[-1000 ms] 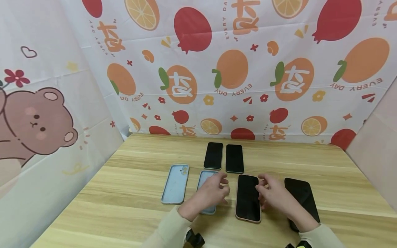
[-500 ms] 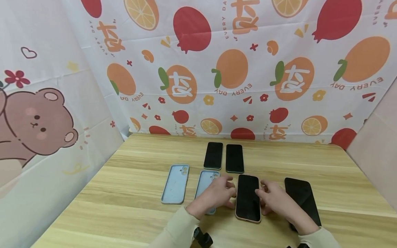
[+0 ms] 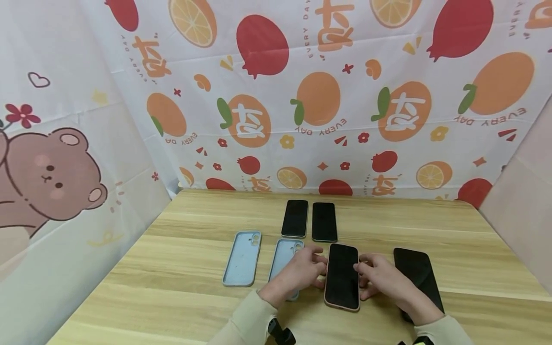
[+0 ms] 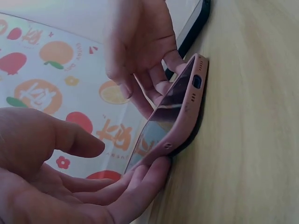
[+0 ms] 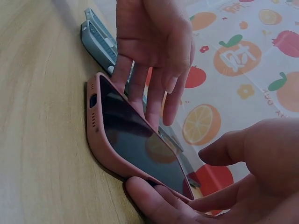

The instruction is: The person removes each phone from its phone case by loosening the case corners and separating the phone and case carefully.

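A phone in a pink case lies screen up on the wooden table, its charging port facing me. My left hand is at the phone's left side, partly over a light blue phone case. Its fingertips touch the pink case's edge in the left wrist view, with the thumb raised off the screen. On the opposite side, my right hand has its fingertips along the case edge, its thumb likewise apart from the phone in the right wrist view. Neither hand's fingers wrap round the phone.
Another light blue phone case lies further left, open side up. Two dark phones lie side by side behind. A larger black phone-like slab is at the right, partly under my right forearm. Fruit-printed cloth hangs behind the table.
My left hand has moved right, from over the blue case to the phone's left edge. My right hand has lowered slightly along the right edge. The head view has shifted a little.
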Available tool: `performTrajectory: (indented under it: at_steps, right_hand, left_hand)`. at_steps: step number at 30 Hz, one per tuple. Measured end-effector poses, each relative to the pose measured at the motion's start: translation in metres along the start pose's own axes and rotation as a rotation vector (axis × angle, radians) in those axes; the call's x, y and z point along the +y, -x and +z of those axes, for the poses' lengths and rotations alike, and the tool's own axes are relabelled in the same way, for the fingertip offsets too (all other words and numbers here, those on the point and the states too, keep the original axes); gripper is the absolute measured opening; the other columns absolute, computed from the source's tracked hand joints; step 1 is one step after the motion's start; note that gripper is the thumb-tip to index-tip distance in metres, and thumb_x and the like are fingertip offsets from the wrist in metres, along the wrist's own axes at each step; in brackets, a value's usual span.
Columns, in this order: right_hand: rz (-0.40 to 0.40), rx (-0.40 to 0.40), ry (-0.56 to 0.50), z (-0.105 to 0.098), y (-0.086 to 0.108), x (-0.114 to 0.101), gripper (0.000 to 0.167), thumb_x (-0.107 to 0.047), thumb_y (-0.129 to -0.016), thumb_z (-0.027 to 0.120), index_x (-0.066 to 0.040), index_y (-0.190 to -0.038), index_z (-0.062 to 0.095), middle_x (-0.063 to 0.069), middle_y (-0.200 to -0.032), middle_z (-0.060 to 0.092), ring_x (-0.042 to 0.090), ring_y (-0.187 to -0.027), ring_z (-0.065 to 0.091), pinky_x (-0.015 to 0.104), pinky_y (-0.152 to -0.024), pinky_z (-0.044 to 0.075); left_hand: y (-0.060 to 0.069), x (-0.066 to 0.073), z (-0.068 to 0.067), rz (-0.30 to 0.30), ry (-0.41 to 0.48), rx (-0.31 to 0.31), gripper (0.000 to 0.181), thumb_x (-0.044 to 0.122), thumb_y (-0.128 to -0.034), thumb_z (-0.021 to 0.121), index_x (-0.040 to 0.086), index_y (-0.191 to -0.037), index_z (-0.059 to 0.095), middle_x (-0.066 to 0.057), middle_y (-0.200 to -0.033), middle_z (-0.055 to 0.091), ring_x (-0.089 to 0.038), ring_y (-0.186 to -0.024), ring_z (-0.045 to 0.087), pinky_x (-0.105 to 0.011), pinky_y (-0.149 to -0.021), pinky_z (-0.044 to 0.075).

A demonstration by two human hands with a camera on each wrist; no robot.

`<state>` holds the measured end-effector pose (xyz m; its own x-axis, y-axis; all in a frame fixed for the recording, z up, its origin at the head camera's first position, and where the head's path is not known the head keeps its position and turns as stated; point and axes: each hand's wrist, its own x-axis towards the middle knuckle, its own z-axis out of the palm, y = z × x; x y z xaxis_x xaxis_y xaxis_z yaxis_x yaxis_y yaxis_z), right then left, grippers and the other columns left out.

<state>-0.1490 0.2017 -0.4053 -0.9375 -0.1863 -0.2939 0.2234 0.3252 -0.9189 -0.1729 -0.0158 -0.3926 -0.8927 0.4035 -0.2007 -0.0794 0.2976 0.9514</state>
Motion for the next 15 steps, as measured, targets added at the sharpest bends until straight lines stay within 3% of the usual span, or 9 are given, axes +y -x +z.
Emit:
performTrajectory:
  at_steps: [6,10,15]
  right_hand:
    - [0.005,-0.019,-0.020,0.0004,0.0012,-0.0010,0.056,-0.018,-0.102,0.047,0.015,-0.145,0.030,0.020,-0.107,0.058,0.022,-0.079,0.060,0.039,-0.062,0.060]
    - [-0.006,-0.040,-0.041,0.0006,0.0019,-0.0008,0.058,-0.019,-0.101,0.048,0.014,-0.145,0.029,0.021,-0.115,0.057,0.022,-0.082,0.059,0.040,-0.064,0.060]
    - [-0.019,-0.072,-0.077,0.0028,0.0029,-0.0018,0.059,-0.018,-0.101,0.048,0.014,-0.146,0.026,0.022,-0.113,0.055,0.023,-0.084,0.059,0.040,-0.066,0.061]
  left_hand:
    - [-0.0021,-0.0029,-0.0002,0.006,0.063,-0.010,0.049,0.002,-0.0968,0.056,-0.005,-0.143,0.041,-0.019,-0.127,0.059,-0.023,-0.099,0.065,-0.041,-0.071,0.062]
    - [-0.0035,-0.0037,-0.0010,0.003,0.131,-0.049,0.047,0.001,-0.0954,0.059,-0.004,-0.140,0.046,-0.015,-0.121,0.062,-0.021,-0.096,0.066,-0.038,-0.071,0.062]
    - [-0.0041,-0.0042,-0.0006,-0.023,0.125,-0.100,0.037,0.006,-0.0956,0.063,0.000,-0.131,0.056,-0.011,-0.108,0.066,-0.018,-0.087,0.068,-0.033,-0.069,0.061]
